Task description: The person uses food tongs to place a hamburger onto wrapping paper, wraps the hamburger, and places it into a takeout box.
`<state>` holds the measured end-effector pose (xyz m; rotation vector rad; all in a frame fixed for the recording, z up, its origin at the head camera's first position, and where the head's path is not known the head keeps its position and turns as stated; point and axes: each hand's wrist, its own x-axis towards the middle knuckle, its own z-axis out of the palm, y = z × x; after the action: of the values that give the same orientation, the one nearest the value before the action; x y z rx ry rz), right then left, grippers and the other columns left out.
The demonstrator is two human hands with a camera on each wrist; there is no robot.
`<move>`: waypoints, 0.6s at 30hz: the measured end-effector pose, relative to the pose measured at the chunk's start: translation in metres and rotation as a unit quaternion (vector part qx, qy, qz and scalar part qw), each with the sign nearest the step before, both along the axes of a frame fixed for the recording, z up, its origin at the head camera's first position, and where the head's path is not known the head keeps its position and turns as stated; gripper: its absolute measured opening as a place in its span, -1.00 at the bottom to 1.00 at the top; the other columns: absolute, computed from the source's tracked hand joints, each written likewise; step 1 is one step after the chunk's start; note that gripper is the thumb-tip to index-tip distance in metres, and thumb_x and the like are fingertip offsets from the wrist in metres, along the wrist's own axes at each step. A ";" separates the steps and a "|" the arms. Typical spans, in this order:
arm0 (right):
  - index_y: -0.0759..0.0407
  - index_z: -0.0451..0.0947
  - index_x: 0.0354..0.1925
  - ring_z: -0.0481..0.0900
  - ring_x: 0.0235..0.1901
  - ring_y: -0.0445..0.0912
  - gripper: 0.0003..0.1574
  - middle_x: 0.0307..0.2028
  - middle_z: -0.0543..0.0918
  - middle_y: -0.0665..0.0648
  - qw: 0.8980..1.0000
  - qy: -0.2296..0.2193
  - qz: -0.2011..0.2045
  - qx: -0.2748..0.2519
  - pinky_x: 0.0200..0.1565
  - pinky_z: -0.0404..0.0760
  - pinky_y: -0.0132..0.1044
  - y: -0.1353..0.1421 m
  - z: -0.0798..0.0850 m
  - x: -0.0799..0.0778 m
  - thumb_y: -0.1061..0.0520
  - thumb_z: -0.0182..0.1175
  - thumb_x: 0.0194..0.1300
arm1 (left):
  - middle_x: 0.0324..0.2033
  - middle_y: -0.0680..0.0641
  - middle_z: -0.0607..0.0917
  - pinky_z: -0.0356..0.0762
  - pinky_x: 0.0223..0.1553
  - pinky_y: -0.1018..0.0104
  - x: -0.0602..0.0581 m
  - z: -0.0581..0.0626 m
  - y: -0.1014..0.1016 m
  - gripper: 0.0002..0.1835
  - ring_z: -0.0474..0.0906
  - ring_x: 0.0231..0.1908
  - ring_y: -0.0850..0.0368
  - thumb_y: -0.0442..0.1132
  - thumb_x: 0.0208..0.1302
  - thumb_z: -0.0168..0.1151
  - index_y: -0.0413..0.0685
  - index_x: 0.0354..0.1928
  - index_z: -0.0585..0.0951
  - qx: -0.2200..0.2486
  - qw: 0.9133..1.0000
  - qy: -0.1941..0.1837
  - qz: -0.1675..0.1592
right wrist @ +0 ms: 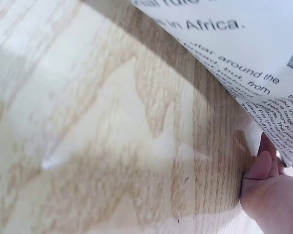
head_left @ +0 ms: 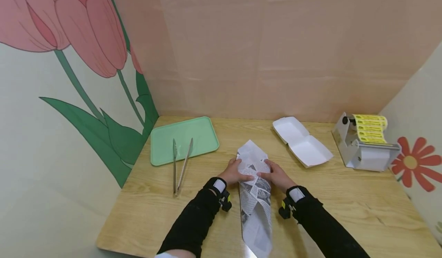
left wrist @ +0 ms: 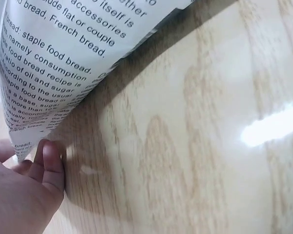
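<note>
A long bundle of newsprint-style wrapping paper (head_left: 254,202) lies lengthwise on the table before me, its sides folded inward over the middle. What is inside it is hidden. My left hand (head_left: 235,173) grips the left edge near the far end, thumb on top of the folds. From the opposite side my right hand (head_left: 279,176) holds the right edge, its thumb also laid over the paper. In the left wrist view the fingers (left wrist: 51,161) curl at the printed paper's edge (left wrist: 53,63). The right wrist view shows the other edge of the paper (right wrist: 268,53) at the fingers (right wrist: 260,168).
A green tray (head_left: 200,129) sits at the back left, with metal tongs (head_left: 184,166) leaning over its front edge. Behind the bundle, to the right, lies an open white clamshell box (head_left: 309,148). A label dispenser (head_left: 374,156) with a yellow roll stands at the far right.
</note>
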<state>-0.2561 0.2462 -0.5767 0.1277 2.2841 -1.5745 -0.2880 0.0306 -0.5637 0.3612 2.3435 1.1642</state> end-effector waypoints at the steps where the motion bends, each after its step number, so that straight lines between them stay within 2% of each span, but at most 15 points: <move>1: 0.40 -0.20 0.49 -0.17 0.45 0.30 0.14 0.47 -0.12 0.44 1.000 0.002 0.003 -0.007 0.37 -0.08 0.21 0.000 0.000 0.000 0.01 0.28 0.31 | 0.47 -0.24 -0.01 0.12 0.37 0.09 0.000 0.001 0.000 0.09 0.03 0.43 -0.08 0.10 0.08 0.45 -0.20 0.49 0.07 0.002 1.000 -0.003 -0.003; 6: 0.44 -0.21 0.48 -0.14 0.44 0.31 0.11 0.46 -0.11 0.47 1.000 0.014 0.012 -0.015 0.36 -0.06 0.22 0.001 0.001 0.000 0.07 0.26 0.32 | 0.48 -0.22 -0.04 0.09 0.38 0.08 0.001 0.005 -0.001 0.14 0.01 0.43 -0.08 0.08 0.06 0.47 -0.21 0.51 -0.02 0.010 1.000 -0.005 -0.008; 11: 0.36 -0.28 0.50 -0.16 0.45 0.29 0.19 0.48 -0.17 0.42 1.000 0.004 0.012 -0.013 0.37 -0.10 0.22 0.002 0.001 -0.001 0.01 0.29 0.30 | 0.48 -0.24 -0.07 0.09 0.38 0.08 -0.003 0.007 -0.003 0.17 -0.04 0.45 -0.10 0.08 0.07 0.45 -0.22 0.51 -0.07 -0.005 1.000 0.008 -0.028; 18: 0.32 -0.36 0.51 -0.21 0.45 0.30 0.29 0.49 -0.25 0.41 1.000 -0.014 0.016 -0.016 0.37 -0.14 0.24 0.004 0.003 -0.003 -0.03 0.33 0.25 | 0.49 -0.21 -0.06 0.08 0.38 0.11 -0.008 0.002 -0.001 0.23 -0.03 0.45 -0.07 0.08 0.03 0.49 -0.23 0.51 -0.11 -0.011 0.999 0.014 -0.037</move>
<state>-0.2588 0.2500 -0.5740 0.1047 2.2277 -1.5819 -0.2962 0.0293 -0.5612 0.4543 2.3442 1.1045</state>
